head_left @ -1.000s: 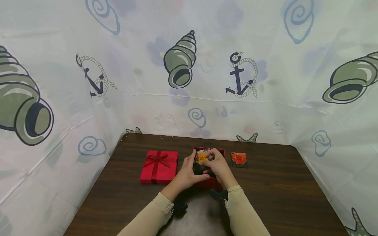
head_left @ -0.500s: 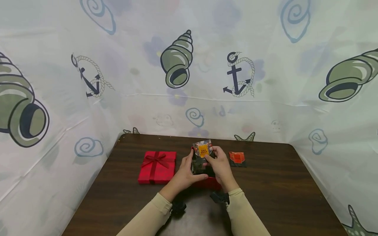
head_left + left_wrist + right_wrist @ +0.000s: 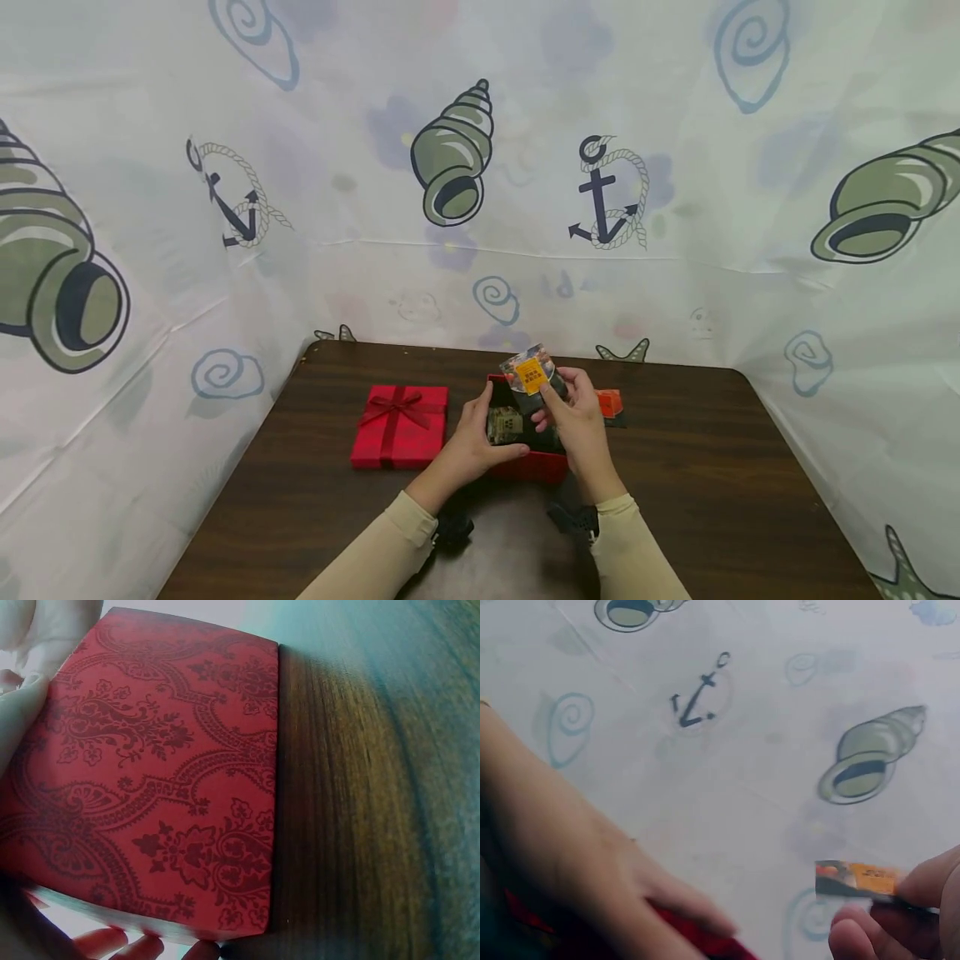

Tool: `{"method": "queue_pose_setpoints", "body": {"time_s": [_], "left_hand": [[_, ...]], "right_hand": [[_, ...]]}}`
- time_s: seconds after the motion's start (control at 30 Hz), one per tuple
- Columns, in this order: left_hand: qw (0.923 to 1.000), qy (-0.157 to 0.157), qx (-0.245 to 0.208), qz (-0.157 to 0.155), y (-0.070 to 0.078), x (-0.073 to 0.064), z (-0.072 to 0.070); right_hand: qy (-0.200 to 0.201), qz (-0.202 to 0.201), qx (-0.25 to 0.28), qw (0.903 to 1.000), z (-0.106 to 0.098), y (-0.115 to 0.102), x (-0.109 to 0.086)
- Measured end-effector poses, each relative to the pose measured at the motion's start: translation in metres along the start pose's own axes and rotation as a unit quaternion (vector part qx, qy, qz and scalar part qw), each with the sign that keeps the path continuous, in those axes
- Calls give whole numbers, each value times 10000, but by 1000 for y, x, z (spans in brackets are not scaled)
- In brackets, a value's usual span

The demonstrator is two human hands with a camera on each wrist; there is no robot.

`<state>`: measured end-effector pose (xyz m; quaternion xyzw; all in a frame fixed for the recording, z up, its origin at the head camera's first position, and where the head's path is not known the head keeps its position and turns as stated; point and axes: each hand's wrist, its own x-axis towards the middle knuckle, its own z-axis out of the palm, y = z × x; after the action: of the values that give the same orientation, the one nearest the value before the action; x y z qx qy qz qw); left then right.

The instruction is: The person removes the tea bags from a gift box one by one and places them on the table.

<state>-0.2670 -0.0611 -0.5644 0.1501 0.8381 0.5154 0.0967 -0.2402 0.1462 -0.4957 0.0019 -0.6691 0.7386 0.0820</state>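
My left hand grips the open red gift box at its left side, its thumb along the near edge. The left wrist view shows the box's red patterned wall with fingertips along its lower edge. Above the box my right hand pinches a small flat square packet, dark with an orange label, between thumb and fingers. The packet's thin edge shows in the right wrist view. Inside the box lies a dark and gold packet; the rest of the contents is too dark to make out.
A red lid with a dark red ribbon bow lies left of the box. Just right of the right hand, partly covered by it, is an orange and dark packet. The brown wooden table meets a patterned cloth backdrop behind.
My right hand has lifted the orange-labelled packet up out of the box and moved it slightly right. The dark and gold packet inside now shows. My left hand stays on the box.
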Motion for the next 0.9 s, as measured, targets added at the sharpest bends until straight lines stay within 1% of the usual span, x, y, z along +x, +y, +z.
{"method": "queue_pose_setpoints", "body": {"time_s": [0.07, 0.13, 0.27, 0.37, 0.43, 0.47, 0.57, 0.6, 0.67, 0.8, 0.9], "left_hand": [[10000, -13, 12, 20, 2, 0, 0], [10000, -22, 14, 24, 4, -1, 0], [10000, -81, 4, 6, 5, -2, 0], [9999, -100, 18, 11, 4, -2, 0], [10000, -87, 23, 33, 3, -2, 1], [10000, -80, 38, 40, 3, -1, 1], [9999, -69, 61, 66, 2, -2, 2], [9999, -71, 57, 77, 2, -2, 2], [9999, -81, 62, 89, 2, -2, 2], [9999, -83, 14, 105, 0, -3, 1], [9999, -70, -12, 101, 0, -2, 1]], "right_hand": [[208, -183, -89, 9996, -8, -7, 0], [441, -271, -207, 9984, -19, -13, 0], [918, -464, -369, 9940, -47, -24, 3], [1307, -771, -268, 9881, -71, -25, 7], [1600, -964, -268, 9820, -88, -23, 10], [1774, -992, -312, 9786, -97, -21, 11], [2261, -838, -631, 9684, -122, -13, 13], [2413, -729, -760, 9647, -130, -10, 14], [2596, -430, -975, 9598, -144, -3, 15], [2663, 188, -1349, 9542, -165, 12, 16], [2612, 466, -1469, 9529, -175, 23, 17]]}}
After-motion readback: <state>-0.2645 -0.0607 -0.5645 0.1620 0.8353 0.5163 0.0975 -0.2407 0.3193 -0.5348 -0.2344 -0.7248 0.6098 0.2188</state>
